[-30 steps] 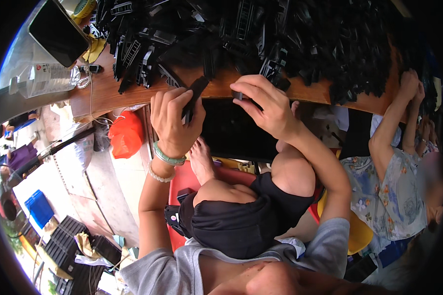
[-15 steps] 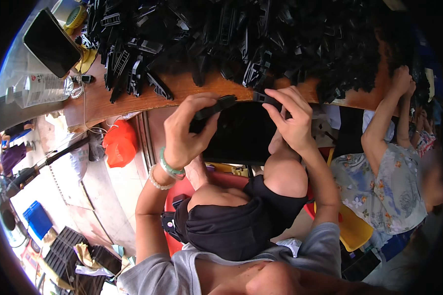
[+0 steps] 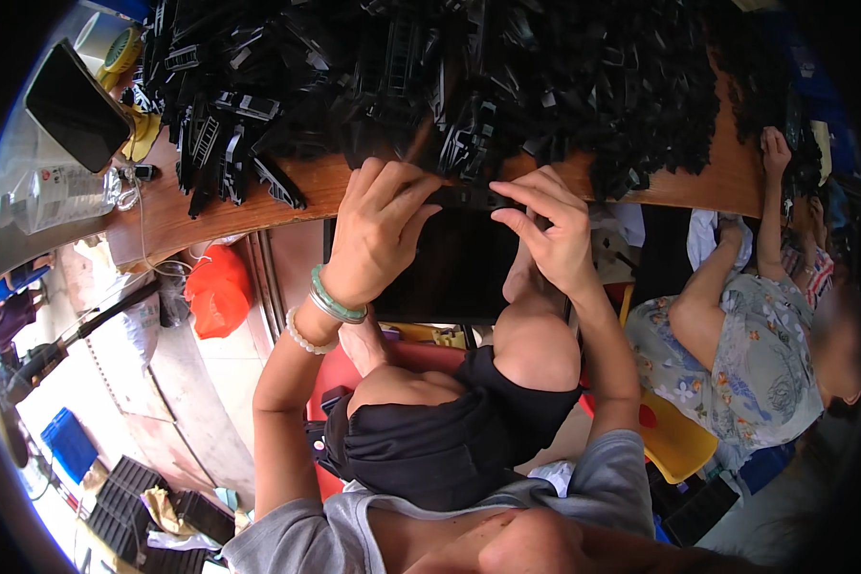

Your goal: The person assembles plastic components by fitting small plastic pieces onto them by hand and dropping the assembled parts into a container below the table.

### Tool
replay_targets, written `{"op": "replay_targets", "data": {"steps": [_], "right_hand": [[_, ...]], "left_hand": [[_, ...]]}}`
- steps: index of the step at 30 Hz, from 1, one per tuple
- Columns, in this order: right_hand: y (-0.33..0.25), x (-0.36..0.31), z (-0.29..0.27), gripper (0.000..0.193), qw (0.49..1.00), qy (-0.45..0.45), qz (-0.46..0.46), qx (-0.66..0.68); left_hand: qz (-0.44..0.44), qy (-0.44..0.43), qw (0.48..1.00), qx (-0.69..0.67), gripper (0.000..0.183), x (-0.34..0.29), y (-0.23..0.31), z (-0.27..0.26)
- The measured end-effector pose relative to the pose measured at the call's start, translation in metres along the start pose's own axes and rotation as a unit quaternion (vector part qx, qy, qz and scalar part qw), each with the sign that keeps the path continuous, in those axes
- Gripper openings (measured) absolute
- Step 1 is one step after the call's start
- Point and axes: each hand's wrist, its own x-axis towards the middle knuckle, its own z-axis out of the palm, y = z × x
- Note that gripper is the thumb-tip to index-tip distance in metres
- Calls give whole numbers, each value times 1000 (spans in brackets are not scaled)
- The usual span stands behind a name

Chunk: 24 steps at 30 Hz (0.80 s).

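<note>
Just off the front edge of the wooden table, a small black plastic part is between my two hands. The thumb and fingers of my left hand are pinched at its left end, the back of the hand turned up. My right hand pinches its right end between thumb and forefinger. The part's outline blends into the dark area below it, so its exact shape is hard to make out. Beyond my hands lies a large heap of black plastic parts, several at its near edge.
A phone leans at the table's left end near a clear plastic container. A red bag hangs below the left edge. To my right sits another person in a floral garment, beside a yellow stool.
My left hand has turned over and closed in toward the right hand, bringing the black part between both. The view has shifted slightly. The person at right has moved an arm.
</note>
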Motion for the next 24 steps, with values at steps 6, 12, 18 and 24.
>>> {"op": "replay_targets", "data": {"steps": [6, 12, 18, 24], "right_hand": [[-1, 8, 10, 31, 999, -2, -32, -2], [4, 4, 15, 29, 998, 32, -45, -20], [13, 4, 3, 29, 995, 75, -62, 0], [12, 11, 8, 22, 990, 41, -66, -114]], "left_hand": [[37, -19, 999, -32, 32, 1, -9, 4], [56, -31, 997, -33, 31, 5, -10, 4], [36, 33, 998, -46, 37, 7, -7, 13], [48, 63, 992, 93, 38, 18, 6, 29]]}}
